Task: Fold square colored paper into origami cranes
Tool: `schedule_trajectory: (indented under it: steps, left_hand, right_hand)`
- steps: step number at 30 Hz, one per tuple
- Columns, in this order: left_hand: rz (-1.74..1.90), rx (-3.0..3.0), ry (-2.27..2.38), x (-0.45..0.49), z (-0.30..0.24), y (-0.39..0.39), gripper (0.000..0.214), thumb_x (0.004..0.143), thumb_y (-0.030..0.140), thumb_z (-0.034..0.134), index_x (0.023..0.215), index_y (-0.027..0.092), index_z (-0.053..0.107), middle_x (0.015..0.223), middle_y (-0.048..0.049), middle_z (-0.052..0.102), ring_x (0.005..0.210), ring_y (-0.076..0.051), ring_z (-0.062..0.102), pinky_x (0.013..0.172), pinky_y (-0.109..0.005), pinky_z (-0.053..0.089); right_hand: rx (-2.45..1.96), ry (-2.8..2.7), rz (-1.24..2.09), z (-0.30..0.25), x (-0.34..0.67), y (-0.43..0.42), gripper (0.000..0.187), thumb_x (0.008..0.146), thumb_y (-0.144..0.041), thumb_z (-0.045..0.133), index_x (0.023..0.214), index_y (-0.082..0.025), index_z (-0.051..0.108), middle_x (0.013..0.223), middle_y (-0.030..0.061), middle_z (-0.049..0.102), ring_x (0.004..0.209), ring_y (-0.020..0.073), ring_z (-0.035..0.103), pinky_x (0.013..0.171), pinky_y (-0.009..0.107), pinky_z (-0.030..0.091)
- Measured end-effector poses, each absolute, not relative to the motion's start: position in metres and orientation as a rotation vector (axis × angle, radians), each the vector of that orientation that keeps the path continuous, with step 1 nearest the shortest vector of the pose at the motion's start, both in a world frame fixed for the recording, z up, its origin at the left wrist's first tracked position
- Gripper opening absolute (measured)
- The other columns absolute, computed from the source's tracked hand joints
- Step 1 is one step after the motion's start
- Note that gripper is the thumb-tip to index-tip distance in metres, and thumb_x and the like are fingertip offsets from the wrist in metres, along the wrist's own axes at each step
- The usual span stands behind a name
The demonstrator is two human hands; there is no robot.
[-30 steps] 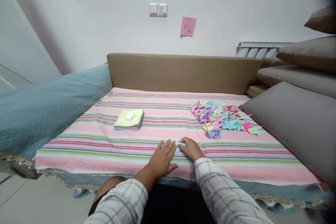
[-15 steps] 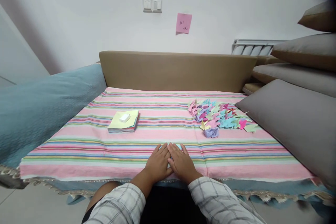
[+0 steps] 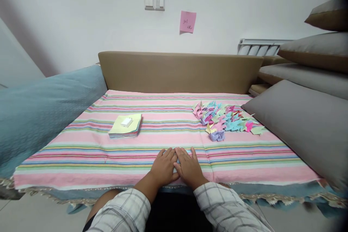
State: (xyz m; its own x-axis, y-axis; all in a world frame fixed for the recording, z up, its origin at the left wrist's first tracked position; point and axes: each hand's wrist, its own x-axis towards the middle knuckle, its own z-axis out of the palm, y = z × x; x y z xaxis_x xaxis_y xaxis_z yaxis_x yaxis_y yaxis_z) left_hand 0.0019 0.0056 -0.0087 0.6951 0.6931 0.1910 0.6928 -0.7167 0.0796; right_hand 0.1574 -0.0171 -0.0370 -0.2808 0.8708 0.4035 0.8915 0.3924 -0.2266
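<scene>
My left hand (image 3: 164,167) lies flat near the front edge of the striped cloth (image 3: 163,138), fingers stretched out. Beside it my right hand (image 3: 190,168) is also flat, its fingertips touching those of the left. Under both hands is a light blue piece of paper (image 3: 189,151); only small bits show around the fingers, so its shape is hidden. To the right lies a heap of folded paper cranes (image 3: 233,126) in several colours. A stack of square coloured paper (image 3: 116,129) stands to the left, with a small white block (image 3: 127,122) on top.
The cloth covers a sofa seat against a brown backrest (image 3: 176,74). Grey cushions (image 3: 307,123) are piled at the right, and a blue-covered armrest (image 3: 54,98) runs along the left. On the wall are switches (image 3: 154,2) and a pink note (image 3: 187,21).
The view has shifted slightly, so the background sits a little further left. My hands stay flat on the paper, with the right fingers spread a bit more.
</scene>
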Motion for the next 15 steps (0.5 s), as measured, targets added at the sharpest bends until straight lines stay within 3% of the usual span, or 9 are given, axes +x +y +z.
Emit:
schedule_trajectory:
  steps: [5, 10, 15]
  left_hand:
    - [0.354, 2.895, 1.204, 0.003, -0.007, 0.004, 0.069, 0.075, 0.048, 0.053, 0.134, 0.017, 0.040, 0.140, -0.0133, 0.042, 0.125, -0.031, 0.038, 0.104, -0.047, 0.023]
    - [0.430, 2.792, 1.180, -0.002, -0.009, 0.009, 0.070, 0.074, 0.047, 0.056, 0.134, 0.016, 0.038, 0.141, -0.0112, 0.042, 0.127, -0.029, 0.036, 0.105, -0.046, 0.024]
    - [0.437, 2.726, 1.170, -0.004, -0.010, 0.013, 0.082, 0.068, 0.042, 0.060, 0.138, 0.013, 0.030, 0.136, -0.0133, 0.046, 0.128, -0.030, 0.036, 0.105, -0.047, 0.025]
  right_hand:
    - [-1.475, -2.179, -0.013, -0.035, 0.163, -0.018, 0.053, 0.091, -0.043, 0.043, 0.137, -0.017, 0.037, 0.135, 0.0138, 0.048, 0.128, 0.0265, 0.040, 0.109, 0.055, 0.012]
    - [-1.454, -2.227, 0.100, -0.028, 0.172, -0.019, 0.035, 0.092, -0.037, 0.040, 0.120, -0.019, 0.054, 0.135, 0.0111, 0.048, 0.129, 0.0249, 0.038, 0.108, 0.052, 0.019]
    - [-1.391, -2.393, 0.172, -0.018, 0.183, -0.020, 0.040, 0.089, -0.045, 0.046, 0.124, -0.026, 0.051, 0.142, 0.0083, 0.040, 0.133, 0.0256, 0.031, 0.107, 0.053, 0.021]
